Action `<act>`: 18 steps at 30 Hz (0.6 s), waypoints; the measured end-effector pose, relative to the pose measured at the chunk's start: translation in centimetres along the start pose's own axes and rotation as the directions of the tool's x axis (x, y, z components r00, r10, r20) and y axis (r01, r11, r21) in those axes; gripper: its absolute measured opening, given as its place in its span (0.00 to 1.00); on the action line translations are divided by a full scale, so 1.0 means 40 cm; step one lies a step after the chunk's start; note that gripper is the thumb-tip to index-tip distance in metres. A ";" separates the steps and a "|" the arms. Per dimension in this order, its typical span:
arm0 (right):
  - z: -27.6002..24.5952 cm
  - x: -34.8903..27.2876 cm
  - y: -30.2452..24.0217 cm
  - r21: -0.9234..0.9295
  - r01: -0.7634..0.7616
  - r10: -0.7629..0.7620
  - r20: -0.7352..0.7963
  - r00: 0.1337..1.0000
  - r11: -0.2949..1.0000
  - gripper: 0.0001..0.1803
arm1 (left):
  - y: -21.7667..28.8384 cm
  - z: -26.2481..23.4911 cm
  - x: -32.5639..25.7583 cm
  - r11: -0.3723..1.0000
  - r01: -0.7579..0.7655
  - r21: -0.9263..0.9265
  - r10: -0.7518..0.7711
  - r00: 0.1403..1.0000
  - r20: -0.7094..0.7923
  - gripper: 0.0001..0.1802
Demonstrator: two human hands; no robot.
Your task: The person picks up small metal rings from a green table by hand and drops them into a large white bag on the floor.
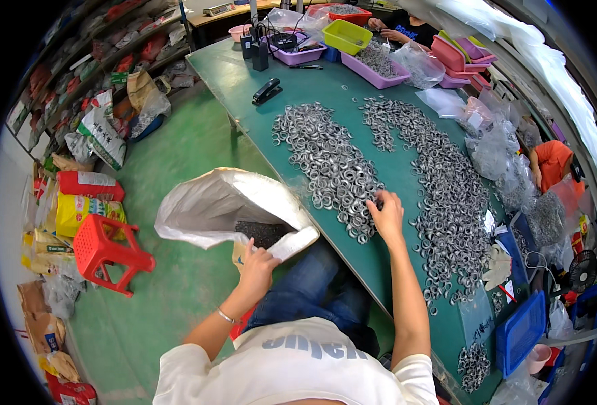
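Note:
My left hand (257,263) grips the near rim of a big white sack (211,202) that rests open against my lap and the table edge; dark small parts lie inside it. Over the green table (298,88), my right hand (385,214) rests flat with fingers spread on the near end of a long heap of silver metal rings (325,162). A second, longer band of rings (447,189) runs to the right of that hand.
A black stapler (266,90) lies on the table's far part, with purple, yellow and pink trays (373,67) behind it. Another person (555,162) in orange sits at the right. A red plastic stool (106,251) and several bags stand on the green floor at left. A blue basket (520,331) sits near right.

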State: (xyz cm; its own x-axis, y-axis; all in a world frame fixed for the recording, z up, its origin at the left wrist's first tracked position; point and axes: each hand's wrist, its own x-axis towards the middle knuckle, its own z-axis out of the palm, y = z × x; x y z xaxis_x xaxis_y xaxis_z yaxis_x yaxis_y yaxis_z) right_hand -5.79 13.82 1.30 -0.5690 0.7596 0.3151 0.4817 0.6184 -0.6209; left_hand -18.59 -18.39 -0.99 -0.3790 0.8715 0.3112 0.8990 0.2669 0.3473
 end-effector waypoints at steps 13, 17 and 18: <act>-0.042 0.003 0.006 0.869 -0.342 0.344 0.218 0.913 0.358 0.10 | -0.028 -0.100 0.029 0.918 -0.061 -0.392 0.167 0.956 0.243 0.14; -0.069 0.052 -0.031 0.882 -0.469 0.337 0.452 0.826 -0.035 0.14 | -0.004 -0.092 0.034 0.914 -0.023 -0.405 0.134 0.960 0.248 0.14; -0.069 0.059 -0.027 0.884 -0.467 0.298 0.451 0.841 -0.021 0.14 | 0.000 -0.087 0.045 0.918 -0.023 -0.395 0.129 0.961 0.243 0.14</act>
State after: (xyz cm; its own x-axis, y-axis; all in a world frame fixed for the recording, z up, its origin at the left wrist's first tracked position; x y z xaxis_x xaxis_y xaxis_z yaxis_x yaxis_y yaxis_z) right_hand -5.83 15.50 4.70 -0.6357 0.7322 -0.2443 -0.3336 -0.5460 -0.7685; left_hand -20.05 -18.26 2.65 -0.1951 0.9722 0.1292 0.7477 0.0622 0.6611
